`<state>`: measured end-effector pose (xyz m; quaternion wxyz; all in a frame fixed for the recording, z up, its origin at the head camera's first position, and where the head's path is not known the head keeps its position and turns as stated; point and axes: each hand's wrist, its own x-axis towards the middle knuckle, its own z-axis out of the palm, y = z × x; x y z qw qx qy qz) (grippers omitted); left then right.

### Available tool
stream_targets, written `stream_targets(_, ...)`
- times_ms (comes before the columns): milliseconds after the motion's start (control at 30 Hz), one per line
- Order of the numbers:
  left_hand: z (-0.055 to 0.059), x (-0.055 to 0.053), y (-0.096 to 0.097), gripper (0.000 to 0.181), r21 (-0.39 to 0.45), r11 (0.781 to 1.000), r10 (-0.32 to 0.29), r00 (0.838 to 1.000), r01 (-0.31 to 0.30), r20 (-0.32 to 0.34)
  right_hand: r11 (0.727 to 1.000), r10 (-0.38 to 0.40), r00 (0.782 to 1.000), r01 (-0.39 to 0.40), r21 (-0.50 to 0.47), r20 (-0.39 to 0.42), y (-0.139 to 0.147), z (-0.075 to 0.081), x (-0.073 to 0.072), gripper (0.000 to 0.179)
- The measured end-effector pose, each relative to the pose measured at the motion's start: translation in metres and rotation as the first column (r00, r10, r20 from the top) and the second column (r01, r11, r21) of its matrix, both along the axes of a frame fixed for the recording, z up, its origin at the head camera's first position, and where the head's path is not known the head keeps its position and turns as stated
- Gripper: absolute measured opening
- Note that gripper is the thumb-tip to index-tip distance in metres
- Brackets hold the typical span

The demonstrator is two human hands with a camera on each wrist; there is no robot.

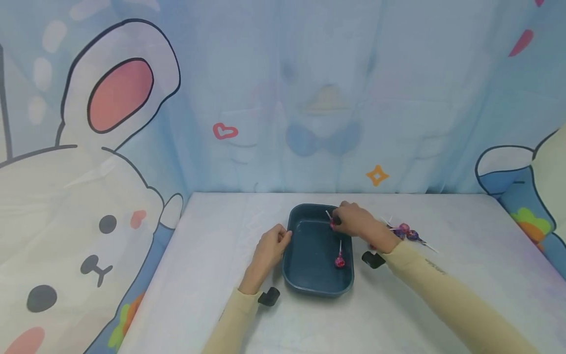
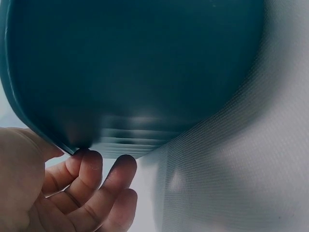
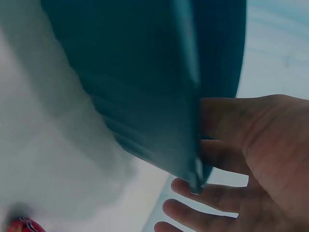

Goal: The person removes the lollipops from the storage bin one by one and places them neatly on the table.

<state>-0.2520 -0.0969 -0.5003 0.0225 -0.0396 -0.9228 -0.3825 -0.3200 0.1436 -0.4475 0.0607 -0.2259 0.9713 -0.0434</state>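
Observation:
A dark teal tray (image 1: 309, 285) stands on the white table. At its left rim is my left hand (image 1: 270, 246); in the left wrist view the thumb and curled fingers (image 2: 89, 169) pinch the tray's edge. My right hand (image 1: 353, 219) reaches over the far right corner, its thumb and forefinger inside the rim. By those fingertips is a red lollipop (image 1: 332, 225) with a white stick, seemingly pinched; the rim hides the fingertips in the right wrist view. Another red lollipop (image 1: 339, 261) lies inside the tray, near its right wall.
Several wrapped lollipops (image 1: 404, 228) lie in a loose pile right of the tray, partly behind the right forearm. One red wrapper (image 3: 24, 225) shows low in the right wrist view. A cartoon-printed curtain (image 1: 274, 98) hangs behind the table.

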Motion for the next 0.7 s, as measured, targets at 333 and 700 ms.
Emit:
stream_targets(333, 0.000, 0.000, 0.000, 0.025, 0.010, 1.000, -0.001, 1.000, 0.001, -0.005, 0.998, -0.048, 0.999, 0.048, 0.039, 0.011, -0.005, -0.010, -0.001, 0.020)
stream_targets(700, 0.003, 0.001, 0.001, 0.025, 0.017, 1.000, 0.001, 1.000, -0.002, 0.017, 0.999, -0.051, 0.998, 0.050, 0.021, 0.035, 0.000, -0.015, -0.001, 0.017)
